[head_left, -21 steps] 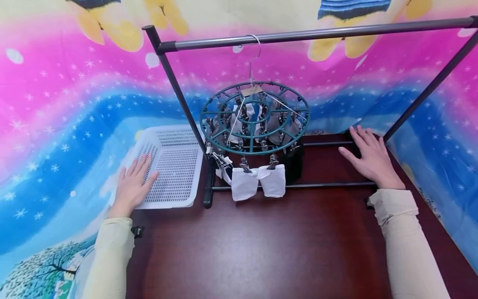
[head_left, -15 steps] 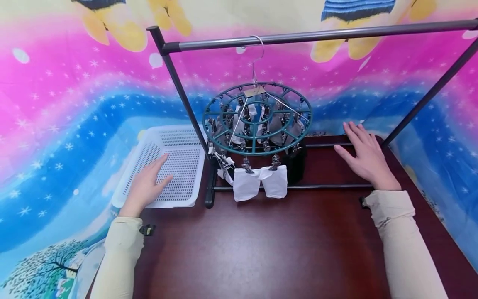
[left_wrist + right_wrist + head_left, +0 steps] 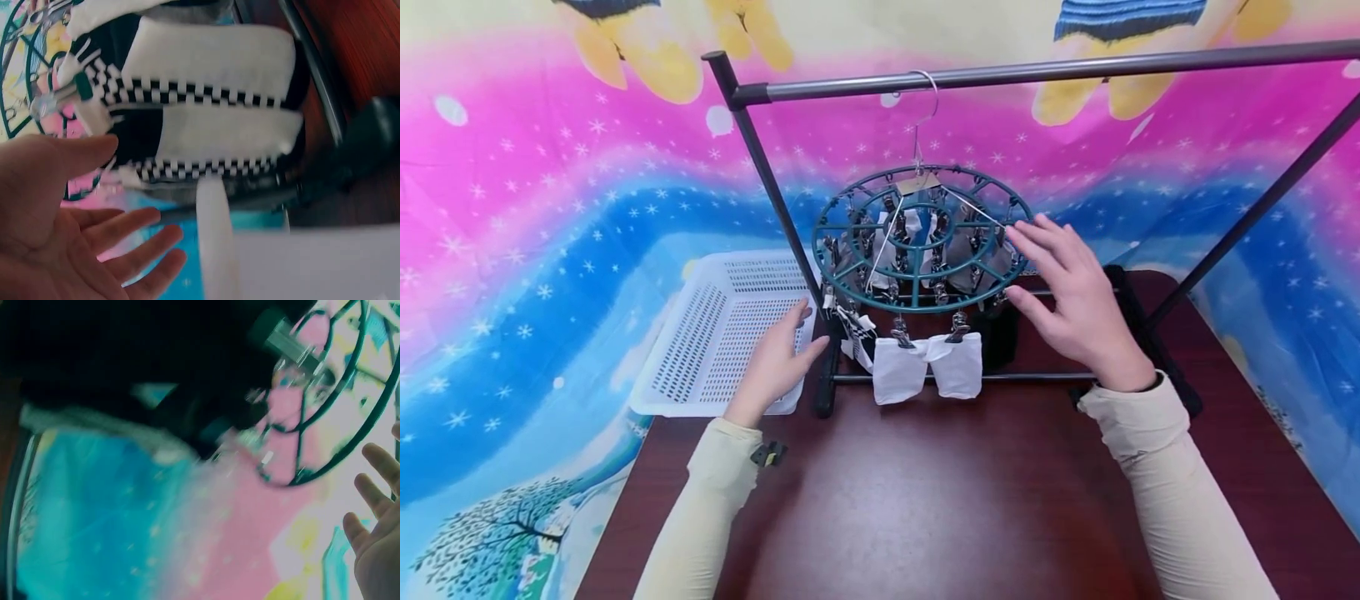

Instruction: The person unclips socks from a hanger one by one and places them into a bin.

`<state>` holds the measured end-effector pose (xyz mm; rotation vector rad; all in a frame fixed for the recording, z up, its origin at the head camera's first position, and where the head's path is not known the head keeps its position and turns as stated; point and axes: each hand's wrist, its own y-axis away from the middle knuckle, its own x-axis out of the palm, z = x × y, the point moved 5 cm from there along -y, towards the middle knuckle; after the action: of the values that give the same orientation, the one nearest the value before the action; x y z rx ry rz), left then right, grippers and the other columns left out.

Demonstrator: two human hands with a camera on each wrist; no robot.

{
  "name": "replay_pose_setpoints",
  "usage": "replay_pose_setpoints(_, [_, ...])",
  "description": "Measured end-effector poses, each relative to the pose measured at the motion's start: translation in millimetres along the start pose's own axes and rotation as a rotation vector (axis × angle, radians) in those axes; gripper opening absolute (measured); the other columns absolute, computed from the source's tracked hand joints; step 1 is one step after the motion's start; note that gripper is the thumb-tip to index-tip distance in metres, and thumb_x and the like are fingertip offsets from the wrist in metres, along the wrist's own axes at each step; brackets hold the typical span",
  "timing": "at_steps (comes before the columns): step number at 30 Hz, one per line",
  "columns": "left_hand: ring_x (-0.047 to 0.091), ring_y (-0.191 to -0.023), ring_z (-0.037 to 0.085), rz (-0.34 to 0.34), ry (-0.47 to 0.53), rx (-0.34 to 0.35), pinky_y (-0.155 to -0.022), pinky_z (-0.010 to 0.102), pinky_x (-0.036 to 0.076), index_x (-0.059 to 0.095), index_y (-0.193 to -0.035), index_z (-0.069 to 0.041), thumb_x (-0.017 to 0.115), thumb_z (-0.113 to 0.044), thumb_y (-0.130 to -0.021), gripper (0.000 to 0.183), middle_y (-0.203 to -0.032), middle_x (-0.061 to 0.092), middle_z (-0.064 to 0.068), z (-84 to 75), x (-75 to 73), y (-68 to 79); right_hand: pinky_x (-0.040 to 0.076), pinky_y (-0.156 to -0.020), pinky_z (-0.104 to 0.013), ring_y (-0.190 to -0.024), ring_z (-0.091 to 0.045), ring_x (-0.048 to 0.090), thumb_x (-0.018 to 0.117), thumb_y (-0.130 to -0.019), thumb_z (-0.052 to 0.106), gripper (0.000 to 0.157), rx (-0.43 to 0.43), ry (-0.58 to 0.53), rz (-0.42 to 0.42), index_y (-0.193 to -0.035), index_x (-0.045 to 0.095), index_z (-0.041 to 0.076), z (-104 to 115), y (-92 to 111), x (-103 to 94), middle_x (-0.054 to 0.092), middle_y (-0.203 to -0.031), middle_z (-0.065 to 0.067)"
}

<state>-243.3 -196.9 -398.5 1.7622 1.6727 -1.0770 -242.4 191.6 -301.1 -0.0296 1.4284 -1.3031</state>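
A round green clip hanger (image 3: 917, 307) hangs by its wire hook from a dark metal rack bar. Two white sock-like pieces (image 3: 901, 373) hang from clips at its front, with a black-and-white checkered piece (image 3: 859, 335) on its left. The left wrist view shows checkered cloth (image 3: 212, 62) close up beside the thumb. My left hand (image 3: 777, 360), fingers extended, is over the basket's right side, apart from the checkered cloth. My right hand (image 3: 1078, 304) is raised at the hanger's right rim, fingers spread; contact is unclear. Dark cloth (image 3: 125, 350) hangs nearby in the right wrist view.
A white perforated basket (image 3: 662, 400) stands left of the rack. The rack's top bar (image 3: 1075, 71) spans above, its lower bar (image 3: 1037, 377) runs low across the table, and its left foot (image 3: 824, 396) is by the basket. A brown table (image 3: 925, 500) lies in front.
My left hand has moved right, from over the basket toward the rack. My right hand has left the rack's right end and come left and up to the hanger's rim.
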Motion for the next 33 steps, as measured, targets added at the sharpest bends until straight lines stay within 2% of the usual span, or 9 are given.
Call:
replay_pose_setpoints(6, [0.055, -0.136, 0.039, -0.024, 0.001, -0.036, -0.112, 0.056, 0.044, 0.039, -0.158, -0.004, 0.060, -0.035, -0.105, 0.065, -0.149, 0.057, 0.021, -12.2, 12.9, -11.1, 0.022, -0.127, -0.055, -0.150, -0.031, 0.040, 0.044, -0.104, 0.063, 0.066, -0.120, -0.051, -0.019, -0.150, 0.056, 0.017, 35, -9, 11.6, 0.055, -0.151, -0.013])
replay_pose_setpoints(11, [0.060, -0.131, 0.037, -0.035, -0.005, -0.039, -0.108, 0.055, 0.048, 0.044, -0.156, -0.006, 0.062, -0.036, -0.103, 0.063, -0.143, 0.063, 0.019, -20.4, 18.9, -15.2, 0.026, -0.125, -0.056, -0.146, -0.033, 0.045, 0.048, -0.105, 0.058, 0.059, -0.182, -0.077, 0.002, -0.147, 0.060, 0.018, 53, -11, 23.0, 0.059, -0.146, -0.012])
replay_pose_setpoints(15, [0.063, -0.126, 0.039, -0.044, -0.033, -0.036, -0.103, 0.056, 0.050, 0.047, -0.153, -0.005, 0.066, -0.039, -0.099, 0.067, -0.139, 0.065, 0.021, -25.6, 21.5, -16.1, 0.033, -0.120, -0.058, -0.143, -0.033, 0.047, 0.063, -0.102, 0.045, 0.051, -0.203, -0.070, 0.040, -0.145, 0.062, 0.018, 58, -10, 32.2, 0.059, -0.145, -0.011])
replay_pose_setpoints(19, [0.068, -0.112, 0.041, -0.115, -0.035, -0.026, -0.092, 0.056, 0.054, 0.056, -0.145, -0.005, 0.062, -0.034, -0.103, 0.051, -0.126, 0.070, 0.022, -28.2, 21.7, -16.8, 0.040, -0.113, -0.058, -0.138, -0.033, 0.050, 0.079, -0.092, 0.027, 0.052, -0.208, -0.063, 0.060, -0.142, 0.065, 0.018, 59, -9, 38.7, 0.060, -0.141, -0.010])
replay_pose_setpoints(24, [0.070, -0.090, 0.039, -0.214, -0.013, 0.007, -0.077, 0.053, 0.053, 0.065, -0.131, -0.005, 0.057, -0.018, -0.106, 0.030, -0.103, 0.075, 0.019, -28.6, 18.8, -14.1, 0.044, -0.107, -0.054, -0.128, -0.032, 0.057, 0.081, -0.089, 0.020, 0.045, -0.232, -0.079, 0.053, -0.133, 0.072, 0.015, 57, -8, 42.1, 0.064, -0.133, -0.012])
replay_pose_setpoints(27, [0.070, -0.088, 0.038, -0.262, 0.006, 0.025, -0.078, 0.053, 0.053, 0.067, -0.127, -0.005, 0.057, -0.014, -0.105, 0.026, -0.104, 0.075, 0.019, -28.3, 15.3, -8.9, 0.046, -0.101, -0.051, -0.119, -0.031, 0.060, 0.082, -0.088, 0.017, 0.041, -0.232, -0.087, 0.041, -0.129, 0.074, 0.016, 55, -7, 42.2, 0.066, -0.125, -0.011])
replay_pose_setpoints(33, [0.067, -0.079, 0.035, -0.363, 0.034, 0.037, -0.072, 0.051, 0.051, 0.068, -0.121, -0.007, 0.057, -0.012, -0.104, 0.021, -0.099, 0.075, 0.017, -22.8, 4.7, 9.2, 0.048, -0.092, -0.048, -0.108, -0.028, 0.062, 0.084, -0.085, 0.013, 0.037, -0.200, -0.095, 0.038, -0.122, 0.078, 0.015, 49, -4, 41.9, 0.068, -0.116, -0.009])
